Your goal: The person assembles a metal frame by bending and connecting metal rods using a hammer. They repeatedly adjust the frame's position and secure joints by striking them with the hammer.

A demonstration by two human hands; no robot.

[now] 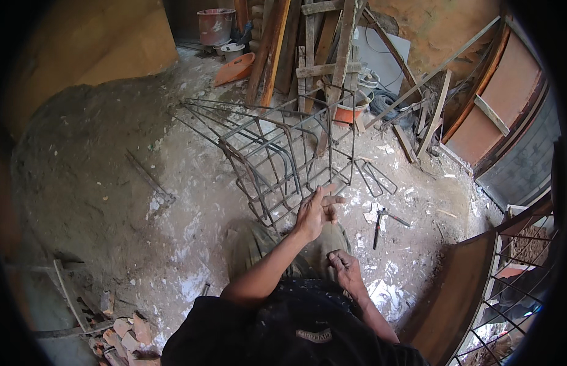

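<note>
A cage of bent steel rebar (pixel 291 157) lies on the floor in front of my knees, its loose bar ends reaching to the far left. My left hand (pixel 314 215) is raised at the cage's near edge with fingers stretched apart; nothing shows in it. Whether it touches a bar I cannot tell. Over my right thigh my right hand (pixel 345 269) is closed, its fingers curled; what they hold, if anything, is hidden. Right of the cage lie thin bent rebar loops (pixel 381 180). Nearer to me on the floor is a dark pair of pincers (pixel 377 229).
Timber planks (pixel 341 55) lean at the back, beside an orange bucket (pixel 350 114) and coiled wire (pixel 386 105). A dirt heap (pixel 70 165) fills the left. A long-handled tool (pixel 150 177) lies there. Broken bricks (pixel 128 334) sit at the lower left, a metal grille (pixel 509 299) at the right.
</note>
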